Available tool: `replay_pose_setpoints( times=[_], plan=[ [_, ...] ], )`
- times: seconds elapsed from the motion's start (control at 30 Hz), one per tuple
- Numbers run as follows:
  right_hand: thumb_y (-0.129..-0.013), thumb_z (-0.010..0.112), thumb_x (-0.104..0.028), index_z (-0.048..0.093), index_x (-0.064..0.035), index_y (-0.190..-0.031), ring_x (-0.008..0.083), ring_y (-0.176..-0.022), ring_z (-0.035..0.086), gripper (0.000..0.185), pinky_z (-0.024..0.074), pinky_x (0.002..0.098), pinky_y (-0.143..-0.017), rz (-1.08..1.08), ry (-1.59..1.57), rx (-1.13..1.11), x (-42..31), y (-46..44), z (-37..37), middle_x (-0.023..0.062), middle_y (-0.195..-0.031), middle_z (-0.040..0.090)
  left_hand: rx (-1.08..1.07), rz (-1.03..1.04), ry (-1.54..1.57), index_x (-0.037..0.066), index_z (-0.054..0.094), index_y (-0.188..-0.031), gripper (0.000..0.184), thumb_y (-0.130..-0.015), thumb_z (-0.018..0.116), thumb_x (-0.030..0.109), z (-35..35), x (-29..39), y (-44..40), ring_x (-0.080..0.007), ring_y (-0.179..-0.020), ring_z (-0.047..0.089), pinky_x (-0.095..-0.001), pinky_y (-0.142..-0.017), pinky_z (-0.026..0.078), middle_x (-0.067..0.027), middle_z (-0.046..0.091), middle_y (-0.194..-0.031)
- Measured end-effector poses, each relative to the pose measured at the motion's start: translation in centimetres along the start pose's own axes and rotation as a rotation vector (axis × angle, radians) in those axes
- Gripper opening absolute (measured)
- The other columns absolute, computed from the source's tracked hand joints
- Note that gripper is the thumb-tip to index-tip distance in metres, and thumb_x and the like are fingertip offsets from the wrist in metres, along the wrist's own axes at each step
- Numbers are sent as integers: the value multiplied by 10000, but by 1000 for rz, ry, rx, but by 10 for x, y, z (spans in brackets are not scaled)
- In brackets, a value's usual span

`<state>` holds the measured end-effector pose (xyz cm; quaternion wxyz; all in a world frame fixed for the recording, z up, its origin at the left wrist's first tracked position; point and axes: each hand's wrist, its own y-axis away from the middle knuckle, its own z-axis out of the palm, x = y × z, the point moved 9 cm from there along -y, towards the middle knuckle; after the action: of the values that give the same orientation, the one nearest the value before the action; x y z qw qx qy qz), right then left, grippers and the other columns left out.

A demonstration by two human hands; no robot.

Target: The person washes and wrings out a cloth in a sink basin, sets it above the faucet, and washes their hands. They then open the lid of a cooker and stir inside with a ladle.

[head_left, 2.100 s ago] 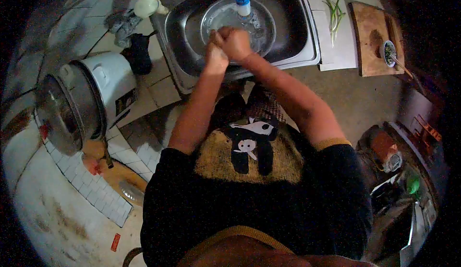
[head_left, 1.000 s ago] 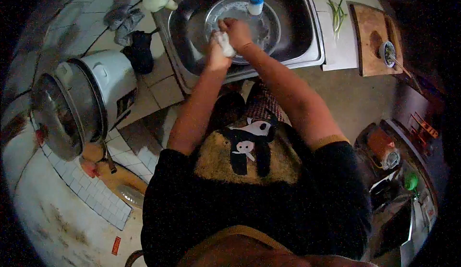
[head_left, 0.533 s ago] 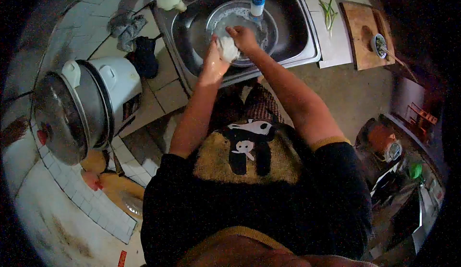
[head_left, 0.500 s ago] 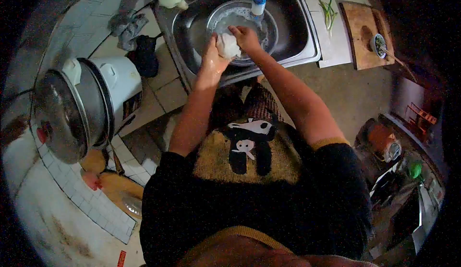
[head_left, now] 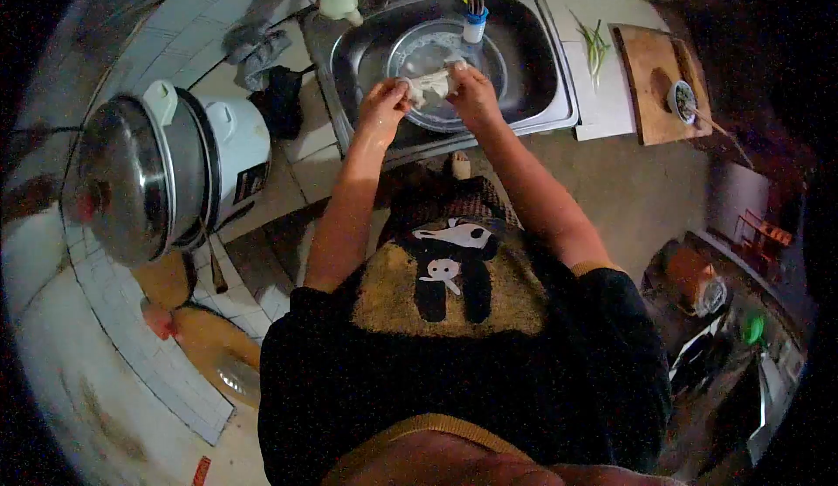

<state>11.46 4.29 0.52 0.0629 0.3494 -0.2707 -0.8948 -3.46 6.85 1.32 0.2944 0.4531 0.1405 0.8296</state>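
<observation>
Material, off-white, soft and crumpled (head_left: 429, 87), is held stretched between the left hand (head_left: 384, 106) and the right hand (head_left: 474, 93), an end clamped in each. It is suspended over a round grey basin (head_left: 495, 67) of foamy water, set in the stainless-steel sink (head_left: 534, 71) near the blue-and-white tap nozzle (head_left: 475, 27).

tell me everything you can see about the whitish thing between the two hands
The whitish thing looks like a piece of soft, crumpled cloth, off-white and creased, with uneven edges. It spans the gap between the left hand and the right hand, one end in each grip, with its middle bunched. It is over the round basin in the sink, below and to the left of the blue-and-white tap nozzle in the picture. Whether it touches the water is unclear.
</observation>
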Motion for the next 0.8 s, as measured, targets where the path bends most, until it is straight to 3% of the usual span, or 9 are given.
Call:
replay_pose_setpoints(
  times=[0.1,0.27,0.37,0.43,0.53,0.6,0.67,0.77,0.8],
  plan=[
    [-856,561,-155,532,-27,-1034,169,-815,577,221,481,306,-706,-124,-207,-93,-6,5,14,62,-945,590,111,-17,144,71,554,-953,177,-858,558,221,-21,-22,-1,-175,-793,517,-350,-724,434,-36,542,-848],
    [-808,548,-88,525,-31,-991,162,-890,547,194,443,296,-773,-172,2,-124,-4,34,40,39,-958,561,199,-110,375,81,532,-1072,430,-876,454,455,9,-36,7,-279,-944,553,-465,-823,441,-80,589,-1013],
    [-732,631,-138,535,-48,-950,209,-841,544,255,425,341,-783,-551,767,-373,-12,69,84,73,-901,558,-229,68,361,75,518,-1107,323,-899,459,316,18,-28,-15,-197,-959,549,-371,-805,471,-76,553,-1061],
    [-673,672,-168,531,-65,-875,334,-840,535,267,386,425,-847,-782,906,-505,-25,102,117,136,-852,533,-144,115,336,67,515,-1113,310,-893,454,276,28,-19,-1,-198,-968,546,-364,-823,463,-73,553,-1065],
    [-676,666,-167,526,-66,-850,334,-848,541,245,408,435,-808,-1091,1269,-486,-33,108,127,141,-851,536,-94,161,307,54,511,-1123,297,-884,446,217,44,-11,11,-199,-982,540,-355,-849,451,-68,553,-1071],
    [-686,653,-173,532,-68,-859,358,-875,538,236,430,459,-750,-1044,1312,-405,-27,54,103,160,-886,548,-54,159,293,45,509,-1129,292,-878,441,177,45,-16,6,-200,-992,536,-348,-867,442,-65,553,-1074],
    [-703,637,-191,561,-76,-920,373,-927,530,257,448,463,-728,-631,1268,-62,-47,1,61,173,-964,558,101,138,268,44,491,-1159,313,-871,437,157,45,-25,7,-199,-1028,516,-350,-905,413,-65,538,-1106],
    [-714,625,-249,594,-85,-938,374,-956,533,280,458,468,-733,-641,1317,-193,-35,6,70,172,-1012,570,194,124,237,49,460,-1205,355,-875,434,176,33,-31,3,-211,-1090,481,-362,-959,369,-70,513,-1164],
    [-714,625,-249,594,-85,-938,374,-956,533,280,458,468,-733,-632,1317,-189,-29,17,71,172,-1012,570,-22,231,241,50,453,-1215,367,-884,429,207,37,-22,-2,-226,-1111,467,-366,-974,355,-76,496,-1193]
  ],
)
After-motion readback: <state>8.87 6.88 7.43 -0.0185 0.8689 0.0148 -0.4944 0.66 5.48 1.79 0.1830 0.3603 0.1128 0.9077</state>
